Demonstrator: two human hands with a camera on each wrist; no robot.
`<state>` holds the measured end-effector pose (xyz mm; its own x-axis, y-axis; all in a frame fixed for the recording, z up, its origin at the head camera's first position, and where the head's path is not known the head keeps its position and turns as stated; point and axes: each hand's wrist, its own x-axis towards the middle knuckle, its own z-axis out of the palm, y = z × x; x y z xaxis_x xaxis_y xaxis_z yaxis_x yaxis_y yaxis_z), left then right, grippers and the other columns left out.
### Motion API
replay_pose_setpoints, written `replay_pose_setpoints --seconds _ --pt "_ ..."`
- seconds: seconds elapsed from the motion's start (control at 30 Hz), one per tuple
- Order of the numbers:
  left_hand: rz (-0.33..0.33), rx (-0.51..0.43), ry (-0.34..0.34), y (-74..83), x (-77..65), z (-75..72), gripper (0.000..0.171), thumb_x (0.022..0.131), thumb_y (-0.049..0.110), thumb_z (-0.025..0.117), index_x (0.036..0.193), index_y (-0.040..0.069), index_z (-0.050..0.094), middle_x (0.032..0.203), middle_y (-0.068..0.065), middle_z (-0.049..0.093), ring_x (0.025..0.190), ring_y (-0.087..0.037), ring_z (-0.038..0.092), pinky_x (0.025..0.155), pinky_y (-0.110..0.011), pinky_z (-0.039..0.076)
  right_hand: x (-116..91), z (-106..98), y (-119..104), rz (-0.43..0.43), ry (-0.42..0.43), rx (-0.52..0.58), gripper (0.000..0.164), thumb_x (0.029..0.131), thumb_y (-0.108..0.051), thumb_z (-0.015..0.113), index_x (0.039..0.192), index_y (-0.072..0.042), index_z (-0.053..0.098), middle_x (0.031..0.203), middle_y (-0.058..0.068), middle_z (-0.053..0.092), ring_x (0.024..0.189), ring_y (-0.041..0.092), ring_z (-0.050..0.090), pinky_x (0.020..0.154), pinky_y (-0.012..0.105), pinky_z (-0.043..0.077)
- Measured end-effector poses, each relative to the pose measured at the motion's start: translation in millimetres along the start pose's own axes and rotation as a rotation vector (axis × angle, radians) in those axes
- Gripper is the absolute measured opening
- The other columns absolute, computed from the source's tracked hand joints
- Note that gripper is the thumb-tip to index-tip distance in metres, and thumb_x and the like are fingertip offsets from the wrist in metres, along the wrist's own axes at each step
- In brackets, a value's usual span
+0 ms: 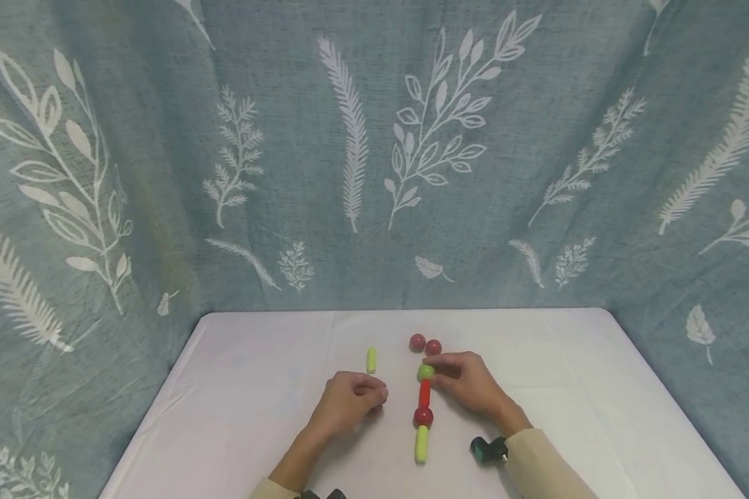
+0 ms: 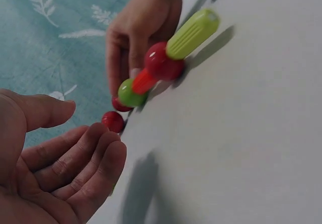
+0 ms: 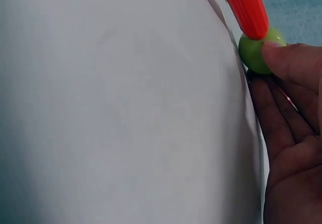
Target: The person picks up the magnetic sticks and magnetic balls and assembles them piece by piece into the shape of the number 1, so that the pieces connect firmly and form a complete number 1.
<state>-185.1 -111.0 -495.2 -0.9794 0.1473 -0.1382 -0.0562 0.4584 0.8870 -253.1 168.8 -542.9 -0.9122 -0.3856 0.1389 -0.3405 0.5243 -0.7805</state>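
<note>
A chain lies on the table in front of me: a green ball [image 1: 426, 373], a red ridged rod [image 1: 425, 393], a dark red ball [image 1: 423, 416] and a yellow-green ridged rod [image 1: 422, 444], joined end to end. My right hand [image 1: 471, 384] pinches the green ball at the far end between thumb and fingers; the right wrist view shows the thumb on its side. To the left of the chain, my left hand [image 1: 349, 403] hovers with loosely bent fingers, holding nothing, as the left wrist view [image 2: 65, 158] confirms.
Two loose red balls [image 1: 417, 342] sit side by side just beyond the chain. A loose yellow-green rod [image 1: 371, 360] lies beyond my left hand. The white-covered table [image 1: 274, 346] ends at a blue-green leaf-patterned curtain [image 1: 374, 263].
</note>
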Motion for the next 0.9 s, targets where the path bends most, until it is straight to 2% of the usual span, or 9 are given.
replay_pose_setpoints --seconds 0.2,0.43,0.67,0.9 --pt "0.048 0.012 0.051 5.4 12.4 -3.5 0.020 0.100 0.021 0.078 0.110 0.004 0.082 0.093 -0.005 0.083 0.082 -0.016 0.078 0.073 -0.032 0.062 -0.2 -4.2 2.9 0.001 -0.015 0.019 0.039 0.093 -0.010 0.086 0.130 -0.019 0.081 0.128 -0.007 0.081 0.131 0.023 0.073 0.114 0.049 0.055" --pt "0.058 0.037 0.085 12.7 25.5 -0.7 0.019 0.102 0.022 0.076 0.111 0.007 0.082 0.094 -0.003 0.082 0.084 -0.015 0.077 0.076 -0.034 0.063 0.6 -7.3 2.9 -0.021 -0.039 0.017 0.041 0.092 -0.010 0.087 0.131 -0.018 0.080 0.127 -0.009 0.081 0.130 0.022 0.073 0.114 0.048 0.055" --pt "0.040 0.033 0.101 21.0 44.9 3.6 0.019 0.105 0.022 0.073 0.115 0.008 0.081 0.098 -0.003 0.082 0.088 -0.016 0.078 0.082 -0.036 0.065 4.5 -6.1 0.8 -0.070 -0.058 -0.005 0.042 0.091 -0.011 0.088 0.131 -0.017 0.080 0.127 -0.010 0.081 0.131 0.022 0.073 0.115 0.051 0.054" --pt "0.056 0.049 0.151 25.2 65.7 10.2 0.015 0.104 0.017 0.073 0.112 0.008 0.082 0.095 -0.004 0.081 0.085 -0.015 0.076 0.079 -0.035 0.064 1.8 -8.9 3.1 -0.066 -0.022 -0.056 0.039 0.091 -0.010 0.089 0.128 -0.018 0.081 0.124 -0.010 0.082 0.128 0.021 0.074 0.113 0.050 0.055"
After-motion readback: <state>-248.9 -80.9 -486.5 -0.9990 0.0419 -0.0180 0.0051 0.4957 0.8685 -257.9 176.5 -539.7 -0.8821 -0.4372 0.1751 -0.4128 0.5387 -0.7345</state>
